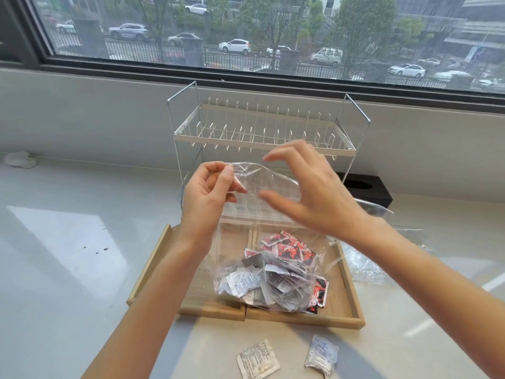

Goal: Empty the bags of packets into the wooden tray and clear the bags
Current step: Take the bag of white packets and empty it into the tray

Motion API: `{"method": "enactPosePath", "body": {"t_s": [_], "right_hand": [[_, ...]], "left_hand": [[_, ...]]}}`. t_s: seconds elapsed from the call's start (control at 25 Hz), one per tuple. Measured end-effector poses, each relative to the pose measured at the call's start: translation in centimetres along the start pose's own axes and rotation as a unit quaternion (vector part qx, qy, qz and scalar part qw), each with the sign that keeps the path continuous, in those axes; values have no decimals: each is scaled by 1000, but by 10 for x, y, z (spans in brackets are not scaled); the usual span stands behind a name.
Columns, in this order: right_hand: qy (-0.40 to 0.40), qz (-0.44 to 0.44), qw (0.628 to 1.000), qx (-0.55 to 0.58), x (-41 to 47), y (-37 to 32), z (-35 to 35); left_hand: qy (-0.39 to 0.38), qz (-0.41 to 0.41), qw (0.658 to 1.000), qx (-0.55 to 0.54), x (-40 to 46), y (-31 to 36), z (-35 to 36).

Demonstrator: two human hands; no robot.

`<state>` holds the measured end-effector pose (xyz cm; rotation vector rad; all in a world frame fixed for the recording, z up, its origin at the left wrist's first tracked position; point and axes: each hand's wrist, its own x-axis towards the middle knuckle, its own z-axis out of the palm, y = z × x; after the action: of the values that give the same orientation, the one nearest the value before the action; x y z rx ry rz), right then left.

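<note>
While the left hand (211,187) pinches the clear bag (269,242) mid-frame, right hand (308,187) open beside it, packets (273,274) over wooden tray (352,294), lower centre.

We see a pale, glossy surface (68,269) below the window, carrying a wooden tray (352,294) and, behind it, a white wire dish rack (262,127). Two white packets (257,358) (321,355) lie loose on it in front of the tray. To the right sit a black box (367,190) and an empty clear bag (363,266), with crumpled white paper (20,159) far left.

White wire rack (262,127), black box (366,188) behind.
</note>
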<state>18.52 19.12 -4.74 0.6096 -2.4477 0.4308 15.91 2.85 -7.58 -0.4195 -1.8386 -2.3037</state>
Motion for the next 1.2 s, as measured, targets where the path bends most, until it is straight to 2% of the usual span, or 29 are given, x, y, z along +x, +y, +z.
{"method": "enactPosePath", "body": {"t_s": [0.08,0.2,0.32,0.4,0.44,0.52,0.68,0.72,0.84,0.88,1.04,1.12,1.2], "right_hand": [[1,3,996,-91,-16,0,16],[65,39,991,-108,-19,8,28],[124,70,989,-36,-11,12,14],[132,102,985,41,-1,11,-1],[122,110,984,68,4,10,-9],[105,105,985,87,15,9,-21],[100,94,985,102,18,13,-32],[77,103,988,91,10,14,-28],[18,104,994,-35,-26,22,-5],[24,108,992,-53,-32,25,-4],[78,148,986,0,-9,38,-48],[32,137,990,2,0,38,-65],[-50,160,985,-42,-9,34,-58]], "left_hand": [[-11,-5,1000,-14,-1,1,6],[-21,0,1000,-20,-4,3,12],[15,47,997,61,-1,-1,2],[-27,43,984,173,3,-9,-4],[-58,19,977,204,3,-15,-4],[-81,-13,979,186,2,-22,0],[-69,32,986,149,2,-21,6],[-59,32,987,143,3,-21,6],[-41,28,989,139,5,-23,5],[-42,30,988,144,4,-24,5],[-52,27,986,157,7,-27,3],[-44,27,986,156,9,-28,4],[-18,24,987,155,10,-29,3]]}}
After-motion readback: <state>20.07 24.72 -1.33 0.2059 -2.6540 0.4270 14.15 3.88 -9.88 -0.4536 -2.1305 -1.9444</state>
